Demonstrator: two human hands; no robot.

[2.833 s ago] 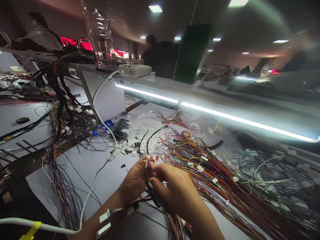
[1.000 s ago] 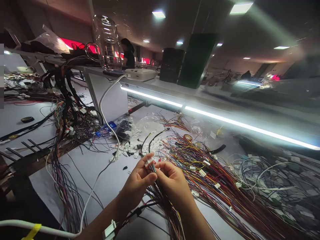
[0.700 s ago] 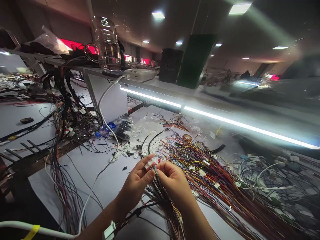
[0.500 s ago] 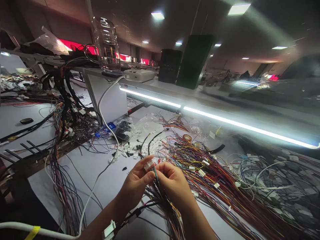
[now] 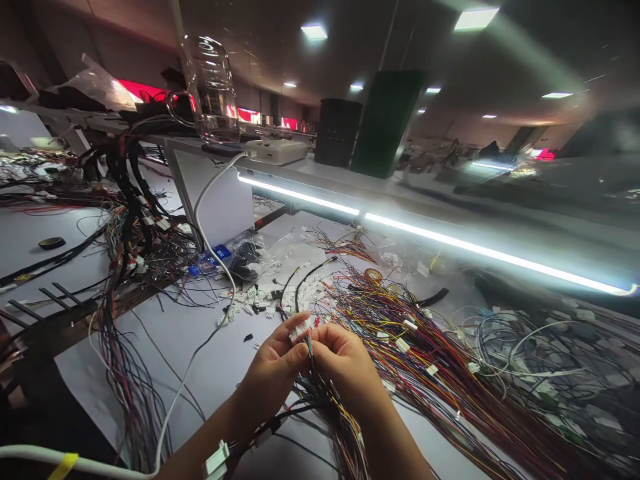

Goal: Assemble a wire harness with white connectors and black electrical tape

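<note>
My left hand (image 5: 273, 370) pinches a small white plastic connector (image 5: 301, 329) between thumb and fingers. My right hand (image 5: 345, 365) is closed right beside it, its fingertips gripping thin coloured wires (image 5: 311, 348) that run into the connector. The two hands touch above the white tabletop (image 5: 210, 360). A bundle of black and coloured wires (image 5: 330, 413) hangs down between my forearms. Small white connectors (image 5: 216, 461) dangle by my left wrist.
Loose white connectors (image 5: 260, 297) lie beyond my hands. A big heap of coloured wires (image 5: 440, 373) covers the right. Dark wire harnesses (image 5: 125, 220) hang at left. A white cable (image 5: 210, 253) runs to a shelf with a glass jug (image 5: 210, 87) and an LED strip (image 5: 425, 240).
The hands have stayed together on the connector, shifting only slightly; the fingers have worked the wires at it. A person seen in the background earlier is out of view.
</note>
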